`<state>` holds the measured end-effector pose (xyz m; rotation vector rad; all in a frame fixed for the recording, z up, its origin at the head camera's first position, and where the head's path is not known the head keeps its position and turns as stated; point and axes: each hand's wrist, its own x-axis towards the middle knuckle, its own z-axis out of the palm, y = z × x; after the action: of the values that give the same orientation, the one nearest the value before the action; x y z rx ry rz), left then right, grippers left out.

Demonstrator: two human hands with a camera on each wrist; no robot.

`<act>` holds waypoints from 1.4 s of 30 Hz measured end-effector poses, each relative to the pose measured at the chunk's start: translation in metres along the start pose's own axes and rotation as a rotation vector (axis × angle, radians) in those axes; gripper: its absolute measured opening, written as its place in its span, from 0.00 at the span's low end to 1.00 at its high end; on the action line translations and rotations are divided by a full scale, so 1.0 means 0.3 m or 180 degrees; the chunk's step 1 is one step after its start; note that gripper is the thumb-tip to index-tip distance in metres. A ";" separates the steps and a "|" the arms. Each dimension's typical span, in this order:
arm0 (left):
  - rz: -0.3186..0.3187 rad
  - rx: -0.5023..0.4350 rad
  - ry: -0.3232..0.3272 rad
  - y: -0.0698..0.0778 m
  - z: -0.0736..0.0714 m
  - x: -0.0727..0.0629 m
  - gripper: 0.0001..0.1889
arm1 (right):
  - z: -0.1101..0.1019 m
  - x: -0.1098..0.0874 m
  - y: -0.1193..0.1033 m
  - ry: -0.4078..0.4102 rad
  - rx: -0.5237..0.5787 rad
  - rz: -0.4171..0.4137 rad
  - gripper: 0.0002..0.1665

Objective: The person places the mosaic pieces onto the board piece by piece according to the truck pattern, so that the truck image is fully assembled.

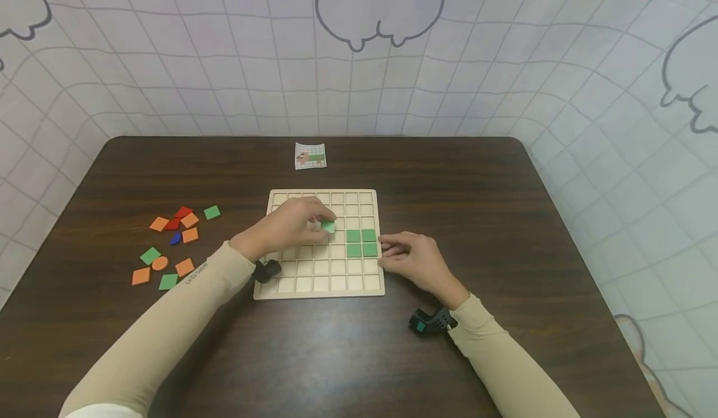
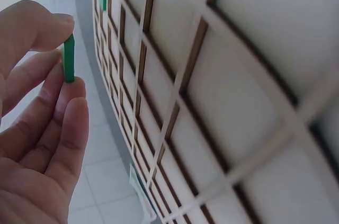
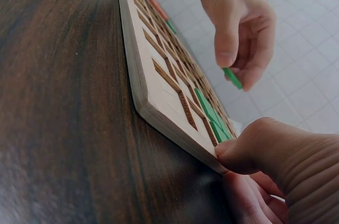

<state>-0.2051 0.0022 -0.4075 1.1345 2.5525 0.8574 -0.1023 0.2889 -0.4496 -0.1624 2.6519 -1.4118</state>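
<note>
My left hand [image 1: 291, 222] pinches a green square tile [image 1: 328, 226] between thumb and fingertips, over the middle of a pale wooden grid board [image 1: 305, 285]. In the left wrist view, the tile [image 2: 69, 60] is seen edge-on, held off the board's surface. Several green square tiles [image 1: 353, 250] lie in neighbouring cells by the board's right side. My right hand [image 1: 414, 257] grips that right edge, its thumb [image 3: 233, 152] on the rim and the other fingers curled at the side, partly hidden in the right wrist view.
Loose orange tiles [image 1: 141, 276], green tiles [image 1: 168, 281], red tiles [image 1: 183, 212] and a blue piece [image 1: 176, 238] lie scattered left of the board. Beyond it lies a small printed card [image 1: 310, 156] with a coloured grid picture. The dark wood table [image 1: 449, 175] meets a grid-patterned cloth [image 1: 359, 88].
</note>
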 end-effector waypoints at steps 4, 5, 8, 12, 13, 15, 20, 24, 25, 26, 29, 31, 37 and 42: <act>0.0058 -0.0003 -0.0061 0.002 0.025 0.016 0.16 | 0.004 0.000 0.000 -0.0003 0.0012 0.0001 0.26; 0.0067 -0.0004 -0.0084 0.003 0.030 0.019 0.15 | 0.005 0.000 0.000 -0.0002 0.0012 0.0006 0.26; 0.0071 0.0007 -0.0154 0.004 0.042 0.026 0.15 | 0.007 0.000 0.000 0.0005 0.0015 0.0013 0.26; 0.0060 0.0020 -0.0205 0.008 0.049 0.032 0.15 | 0.006 -0.001 0.000 0.0017 0.0009 0.0034 0.26; 0.0069 0.0031 -0.0205 0.009 0.050 0.034 0.15 | 0.006 -0.001 0.001 0.0020 0.0007 0.0035 0.26; 0.0083 0.0065 -0.0199 0.010 0.052 0.037 0.15 | 0.004 -0.001 0.001 0.0028 0.0008 0.0030 0.26; 0.0076 0.0123 -0.0194 0.014 0.052 0.042 0.15 | 0.001 0.002 -0.005 0.0018 -0.0021 -0.0003 0.26; 0.0062 0.0131 -0.0204 0.016 0.052 0.043 0.15 | -0.001 0.003 -0.011 -0.0007 -0.0034 -0.0006 0.26; 0.0052 0.0134 -0.0209 0.016 0.052 0.044 0.15 | -0.001 0.002 -0.012 -0.0009 -0.0034 -0.0004 0.26; 0.0042 0.0136 -0.0212 0.016 0.052 0.044 0.15 | -0.002 0.002 -0.014 -0.0009 -0.0035 -0.0001 0.26; 0.0017 0.0154 -0.0221 0.015 0.052 0.045 0.14 | -0.004 0.000 -0.017 -0.0002 -0.0028 0.0008 0.26; 0.0004 0.0146 -0.0230 0.014 0.052 0.047 0.14 | -0.005 -0.001 -0.017 0.0003 -0.0021 0.0010 0.26; -0.0027 0.0105 -0.0286 0.010 0.056 0.048 0.15 | -0.004 -0.002 -0.017 0.0012 0.0001 0.0018 0.26; -0.0043 0.0117 -0.0307 0.010 0.055 0.046 0.16 | -0.004 -0.005 -0.017 0.0028 -0.0008 0.0053 0.26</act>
<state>-0.2059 0.0208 -0.4185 1.1391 2.5042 0.7368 -0.1010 0.2871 -0.4446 -0.1346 2.6559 -1.4072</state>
